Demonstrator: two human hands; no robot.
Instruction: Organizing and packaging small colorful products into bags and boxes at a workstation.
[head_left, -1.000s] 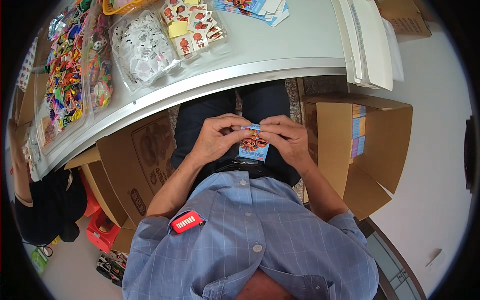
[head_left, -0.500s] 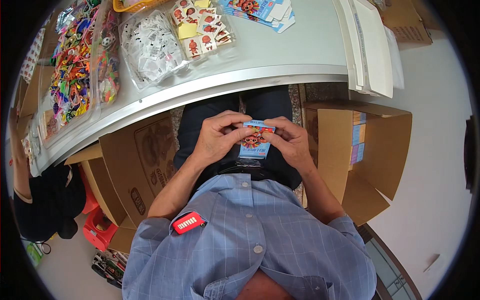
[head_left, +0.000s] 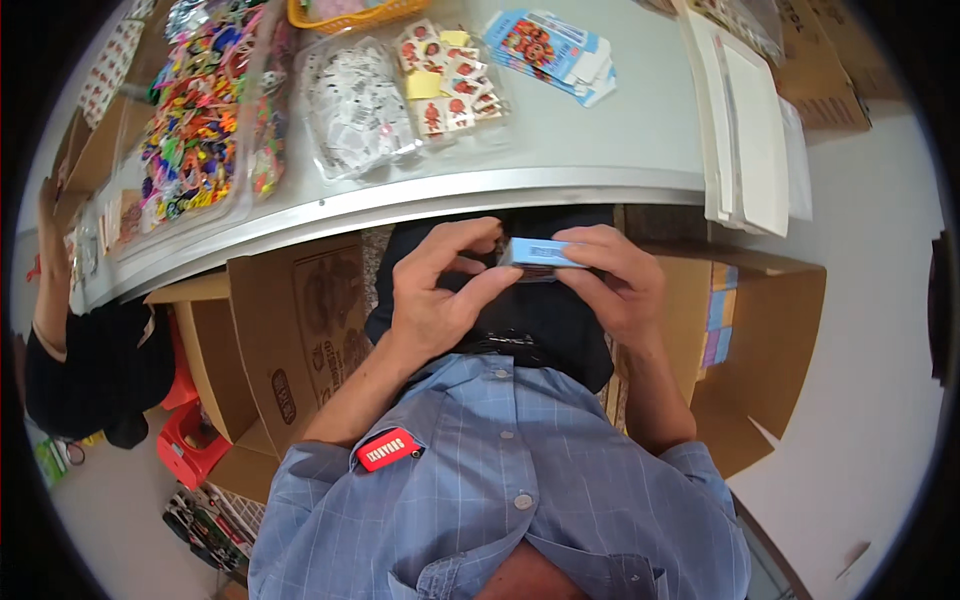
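Above my lap, just in front of the table edge, I hold a small blue cardboard box (head_left: 540,252), turned so that a narrow side faces up. My right hand (head_left: 622,278) pinches its right end between thumb and fingers. The thumb of my left hand (head_left: 440,290) presses at the box's lower left corner, with the index finger curled by the far left corner. The box's picture side is turned out of sight. On the table beyond lie several flat blue printed cartons (head_left: 550,52), fanned in a stack.
Clear trays hold colourful small trinkets (head_left: 195,140), white paper slips (head_left: 360,110) and picture cards (head_left: 458,90). A yellow basket (head_left: 360,18) stands behind. Open cardboard boxes flank my legs; the right one (head_left: 780,350) contains small boxes (head_left: 718,310). Another person (head_left: 95,370) is at the left.
The small box has been tipped from its picture side to a narrow side and shifted slightly right. My left fingers have moved off its front. The whole view has shifted a little.
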